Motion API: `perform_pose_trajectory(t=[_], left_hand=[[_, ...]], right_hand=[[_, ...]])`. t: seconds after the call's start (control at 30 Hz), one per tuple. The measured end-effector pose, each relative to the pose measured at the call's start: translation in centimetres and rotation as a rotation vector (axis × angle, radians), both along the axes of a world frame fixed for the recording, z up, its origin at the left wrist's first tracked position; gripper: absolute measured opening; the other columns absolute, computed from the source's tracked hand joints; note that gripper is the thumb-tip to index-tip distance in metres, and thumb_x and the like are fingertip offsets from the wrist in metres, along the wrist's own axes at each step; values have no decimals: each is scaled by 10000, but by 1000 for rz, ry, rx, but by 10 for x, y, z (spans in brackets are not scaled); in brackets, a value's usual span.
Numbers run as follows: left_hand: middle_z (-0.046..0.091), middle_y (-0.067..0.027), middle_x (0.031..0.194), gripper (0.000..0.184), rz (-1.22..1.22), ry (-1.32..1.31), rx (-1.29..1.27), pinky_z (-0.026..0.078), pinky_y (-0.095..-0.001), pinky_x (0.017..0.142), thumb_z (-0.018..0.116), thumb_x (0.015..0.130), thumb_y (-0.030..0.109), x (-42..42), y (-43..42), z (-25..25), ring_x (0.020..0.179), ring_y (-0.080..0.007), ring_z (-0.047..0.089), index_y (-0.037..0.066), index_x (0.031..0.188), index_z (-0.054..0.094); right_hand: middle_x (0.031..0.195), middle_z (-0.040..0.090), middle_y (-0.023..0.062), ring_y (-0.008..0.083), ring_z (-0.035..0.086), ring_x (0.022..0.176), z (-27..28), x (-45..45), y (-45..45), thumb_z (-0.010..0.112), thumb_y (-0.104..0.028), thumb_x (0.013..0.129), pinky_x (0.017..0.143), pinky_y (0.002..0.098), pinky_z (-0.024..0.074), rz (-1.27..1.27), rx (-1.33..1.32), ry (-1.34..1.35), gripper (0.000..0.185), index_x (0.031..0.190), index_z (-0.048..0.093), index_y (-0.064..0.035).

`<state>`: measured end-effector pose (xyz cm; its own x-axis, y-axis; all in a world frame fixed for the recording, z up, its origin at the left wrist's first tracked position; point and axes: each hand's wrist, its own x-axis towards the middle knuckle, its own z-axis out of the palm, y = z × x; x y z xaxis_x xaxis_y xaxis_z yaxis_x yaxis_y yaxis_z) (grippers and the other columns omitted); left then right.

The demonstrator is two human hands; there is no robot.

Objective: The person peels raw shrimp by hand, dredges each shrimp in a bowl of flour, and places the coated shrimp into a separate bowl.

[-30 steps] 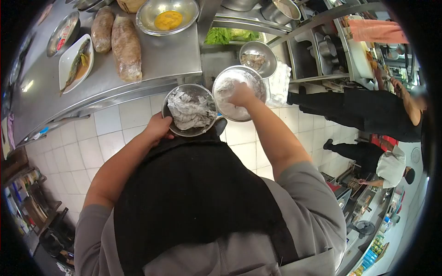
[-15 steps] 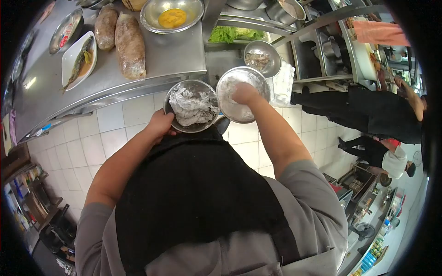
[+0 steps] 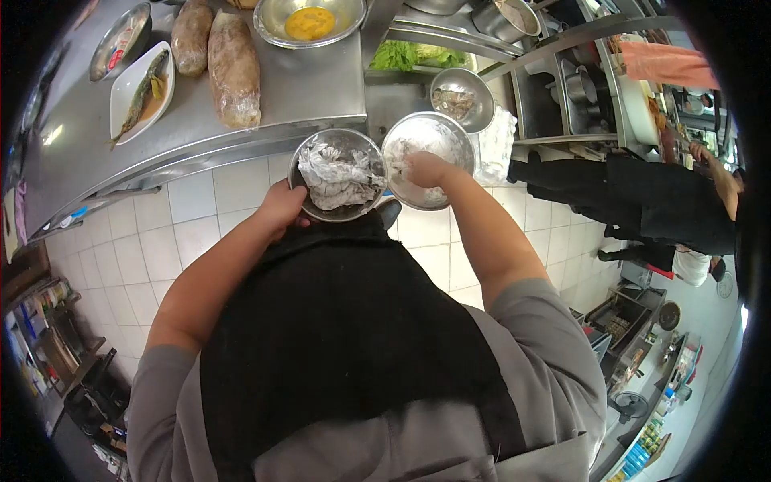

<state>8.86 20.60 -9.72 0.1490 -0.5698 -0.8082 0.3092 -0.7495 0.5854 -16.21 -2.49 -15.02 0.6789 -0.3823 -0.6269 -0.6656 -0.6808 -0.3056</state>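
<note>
My left hand (image 3: 284, 206) grips the near-left rim of a steel bowl (image 3: 358, 145), thumb over the edge and fingers underneath. Inside it lie white, flour-coated pieces (image 3: 333, 178) in a heap; what they are is hidden by the coating. Close on the right is a second steel bowl (image 3: 463, 147) dusted with white powder (image 3: 438, 133). My right hand (image 3: 428, 170) reaches down into this bowl with its fingers curled together in the powder. Whatever those fingers hold is too covered to name. A third metal bowl (image 3: 483, 104) with pale pieces in it stands just behind.
On the steel counter (image 3: 309, 96) are two wrapped rolls (image 3: 234, 72), a fish on a white dish (image 3: 166, 104) and a bowl of beaten egg (image 3: 310, 24). Leafy greens (image 3: 397, 56) sit behind the bowls. A person in black (image 3: 642, 189) stands at the right.
My right hand has shifted slightly within the powder bowl, and more of the bowl's bottom shows. My left hand keeps its hold on the other bowl. The view has moved a little.
</note>
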Motion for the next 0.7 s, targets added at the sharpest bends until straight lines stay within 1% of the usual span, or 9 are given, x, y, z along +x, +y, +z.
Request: perform_pose_trajectory(t=[0.17, 0.27, 0.3, 0.37, 0.47, 0.57, 0.6, 0.7], left_hand=[[647, -118, 944, 310, -4, 18, 26, 512, -278, 482, 435, 891, 147, 2, -1, -1, 624, -199, 631, 5, 1155, 515], [646, -124, 944, 308, -10, 20, 48, 518, -286, 488, 433, 893, 148, 3, -2, 2, 625, -202, 631, 3, 1152, 517], [646, -124, 943, 307, -18, 9, 43, 521, -289, 489, 434, 892, 149, 4, -2, 1, 624, -202, 631, 2, 1149, 518], [646, -125, 941, 304, -30, -12, 32, 525, -296, 490, 436, 891, 150, 5, -1, -3, 622, -203, 630, 0, 1142, 520], [646, -125, 933, 303, -24, -20, 22, 529, -302, 492, 440, 888, 151, 4, -1, -5, 619, -204, 628, -5, 1135, 522], [659, -119, 846, 319, -44, -26, 24, 501, -272, 463, 412, 879, 122, 3, -4, -4, 605, -190, 638, 1, 1155, 516], [658, -119, 850, 318, -40, -33, 29, 502, -273, 464, 413, 879, 122, 4, -4, -1, 606, -189, 637, 3, 1155, 517], [655, -126, 876, 317, -26, -31, 39, 510, -282, 471, 415, 883, 127, 4, -3, 4, 614, -196, 637, 0, 1156, 514]], right_hand=[[1060, 635, 255, 393, 600, 1019, 13, 3, 8, 584, -235, 786, 892, 440, 468, -144, 30, -4, 378, 1059, 625, 23], [1018, 642, 252, 402, 605, 983, 0, -9, 8, 597, -228, 771, 883, 443, 470, -103, -72, -130, 341, 1008, 630, 14], [1013, 648, 237, 391, 611, 980, 7, -11, 7, 609, -246, 771, 879, 440, 476, -123, -91, -106, 340, 1002, 632, 3], [1002, 661, 207, 369, 623, 973, 37, -8, 4, 632, -281, 771, 872, 433, 486, -161, -133, -57, 340, 990, 637, -21], [973, 669, 178, 338, 634, 959, 56, 4, 17, 650, -281, 765, 853, 433, 494, -106, -405, -125, 287, 960, 647, -70], [965, 672, 164, 324, 638, 959, 39, 19, 34, 656, -272, 760, 849, 424, 498, -43, -317, -69, 263, 941, 648, -81], [993, 671, 168, 330, 638, 960, 35, 28, 39, 656, -274, 748, 860, 417, 497, -76, -285, -53, 310, 978, 649, -67], [1017, 667, 185, 332, 636, 966, 38, 39, 29, 655, -271, 735, 875, 408, 494, -220, -129, -41, 326, 991, 662, -70]])
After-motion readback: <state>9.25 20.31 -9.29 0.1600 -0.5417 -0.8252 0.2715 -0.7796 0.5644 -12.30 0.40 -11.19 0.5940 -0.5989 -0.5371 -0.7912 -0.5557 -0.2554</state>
